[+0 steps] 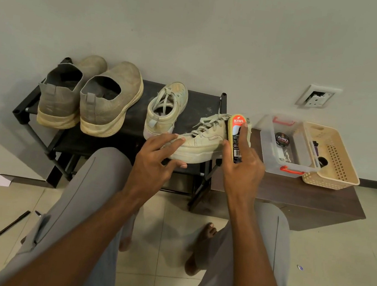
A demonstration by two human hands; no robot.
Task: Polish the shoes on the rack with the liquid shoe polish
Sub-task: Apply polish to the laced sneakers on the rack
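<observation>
Polishing step underway: left hand (pixel 157 155) spread, fingertips steadying sneaker (pixel 203 140) on rack (pixel 195 100); right hand (pixel 242 164) grips polish (pixel 236 137), sponge against its heel side. Next: likely stroke along upper. Farther sneaker (pixel 165 111), grey pair (pixel 88 96) wait.

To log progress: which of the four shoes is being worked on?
The white lace-up sneaker lying sideways at the rack's right end; both hands touch it, the other three stand untouched.

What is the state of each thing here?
Sneaker: on its side, held by the left hand.
Kiwi polish: gripped by the right hand, against the sneaker.
Second sneaker: upright on the rack.
Grey shoes: upright, untouched.
Clear box: open, tin inside.
</observation>
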